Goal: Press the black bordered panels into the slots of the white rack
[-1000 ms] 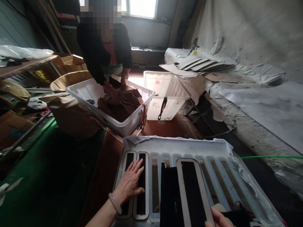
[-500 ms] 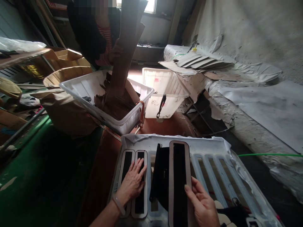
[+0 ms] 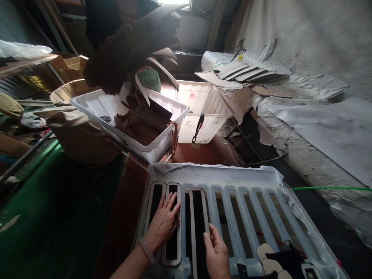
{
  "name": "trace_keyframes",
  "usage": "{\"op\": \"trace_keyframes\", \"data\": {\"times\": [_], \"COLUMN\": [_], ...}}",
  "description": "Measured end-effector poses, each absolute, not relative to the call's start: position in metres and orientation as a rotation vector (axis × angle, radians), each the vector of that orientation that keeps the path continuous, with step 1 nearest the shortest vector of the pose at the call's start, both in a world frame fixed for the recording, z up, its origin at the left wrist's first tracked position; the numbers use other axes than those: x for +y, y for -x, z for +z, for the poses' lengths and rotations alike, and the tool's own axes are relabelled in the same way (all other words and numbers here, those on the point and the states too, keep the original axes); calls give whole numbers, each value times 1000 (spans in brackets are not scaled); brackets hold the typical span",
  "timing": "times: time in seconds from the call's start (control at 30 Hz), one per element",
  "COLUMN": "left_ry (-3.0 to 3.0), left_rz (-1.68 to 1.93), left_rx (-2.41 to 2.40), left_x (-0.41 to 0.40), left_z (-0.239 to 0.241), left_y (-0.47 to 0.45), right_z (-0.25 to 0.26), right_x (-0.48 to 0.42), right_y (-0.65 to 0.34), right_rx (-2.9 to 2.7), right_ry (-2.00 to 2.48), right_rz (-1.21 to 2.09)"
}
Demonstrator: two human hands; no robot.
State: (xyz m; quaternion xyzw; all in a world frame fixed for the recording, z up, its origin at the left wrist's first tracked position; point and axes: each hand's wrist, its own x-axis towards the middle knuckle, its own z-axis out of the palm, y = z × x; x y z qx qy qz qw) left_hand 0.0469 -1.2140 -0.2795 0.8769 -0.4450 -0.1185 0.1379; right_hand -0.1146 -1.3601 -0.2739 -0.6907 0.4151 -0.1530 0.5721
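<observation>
A white slotted rack [image 3: 238, 179] lies in front of me. My left hand [image 3: 162, 223] rests flat, fingers stretched out, on two black strips with pale rims [image 3: 171, 224] seated in the rack's leftmost slots. My right hand [image 3: 216, 254] presses a third pale-rimmed black strip [image 3: 197, 211] into the slot beside them, fingers lying on its lower part. More strip pieces [image 3: 273, 261] lie at the rack's lower right.
Beyond the rack, another person lifts a bundle of brown pieces [image 3: 130, 50] above a white tub [image 3: 162, 145] holding more of them. A second white tub [image 3: 203, 116] stands behind. Cardboard boxes [image 3: 69, 93] at left, a paper-covered bench [image 3: 305, 116] at right, a green cord [image 3: 331, 188].
My right hand carried the third strip leftward and laid it into the slot next to the two placed ones. The other person raised the brown bundle out of the tub.
</observation>
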Motion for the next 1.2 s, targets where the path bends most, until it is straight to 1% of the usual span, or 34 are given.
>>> {"op": "trace_keyframes", "data": {"times": [0.17, 0.37, 0.53, 0.7, 0.87, 1.0, 1.2], "left_ry": [-2498, -2490, -2513, -2522, -2541, -2560, -2577], "left_rz": [-305, -289, -283, -282, -278, -250, -215], "left_rx": [-1316, -1304, -1284, -1303, -1309, -1291, -1339], "left_x": [-1218, -1223, -1225, -1225, -1223, -1223, -1223], "left_z": [-281, -280, -282, -286, -290, -290, -289], "left_y": [-46, -45, -45, -47, -46, -44, -43], "right_z": [-276, -294, -300, -306, -309, -298, -273], "right_x": [-1367, -1379, -1384, -1387, -1397, -1404, -1408], "right_y": [88, 67, 66, 65, 62, 56, 44], "right_rx": [827, 719, 690, 749, 862, 818, 727], "right_ry": [1374, 1257, 1250, 1443, 1872, 2101, 2269], "right_rz": [-245, -153, -60, 66, 331, 578, 837]}}
